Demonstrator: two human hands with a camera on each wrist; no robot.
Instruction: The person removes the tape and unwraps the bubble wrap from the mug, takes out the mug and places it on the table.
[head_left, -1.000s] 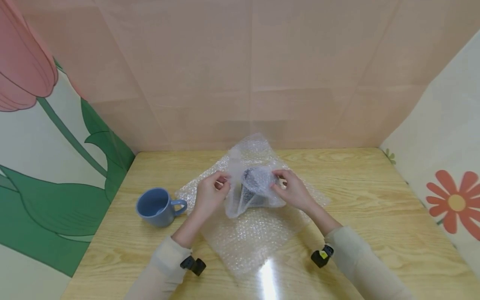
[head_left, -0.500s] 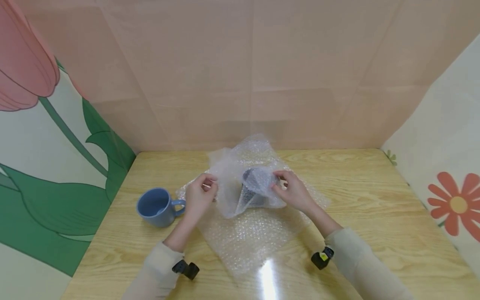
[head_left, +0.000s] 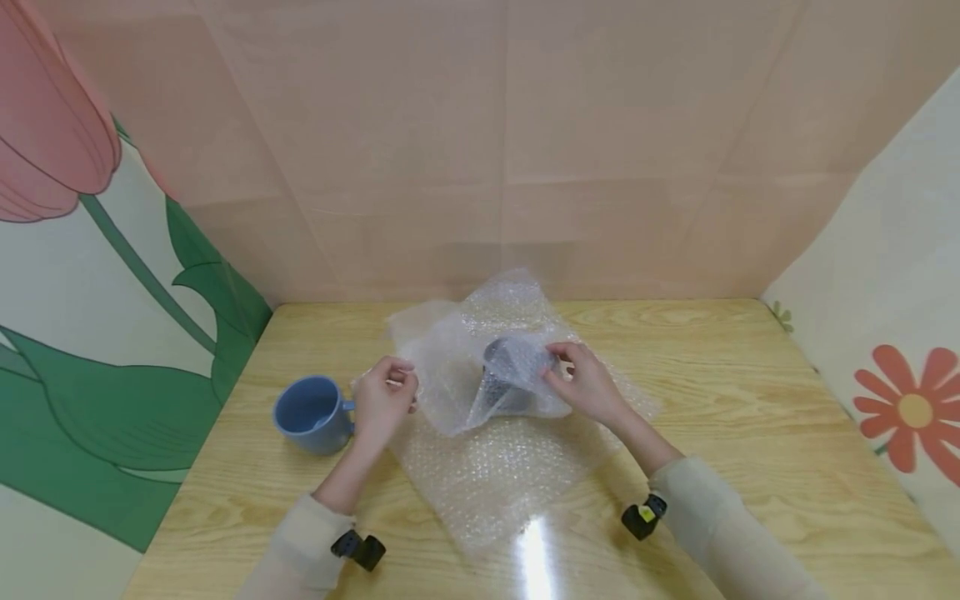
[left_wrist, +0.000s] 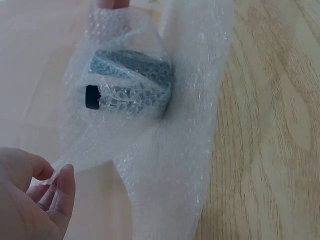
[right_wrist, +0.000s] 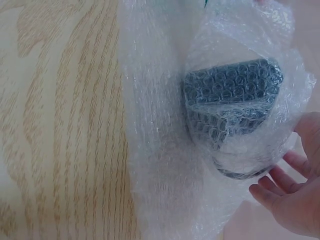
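Observation:
A sheet of bubble wrap (head_left: 498, 475) lies spread on the table, its upper layers folded around a dark blue mug (head_left: 512, 396). Through the wrap the mug shows upright, partly covered. My left hand (head_left: 384, 398) pinches a free corner of the wrap between thumb and fingers, drawn out to the left. In the left wrist view that corner stretches from the fingertips to the mug. My right hand (head_left: 588, 385) holds the wrap against the mug's right side, thumb and fingers at a dark curved handle (right_wrist: 242, 175). Beside my left hand stands a second, unwrapped blue mug (head_left: 311, 417).
The wooden table (head_left: 750, 400) has a peach wall sheet (head_left: 502, 150) close behind it. Flower-printed panels stand at both sides. The bare mug's handle lies close to my left wrist.
My left hand has moved left, pulling the corner of the wrap out with it toward the bare mug. The layer beside the wrapped mug has spread flatter. My right hand stays in place.

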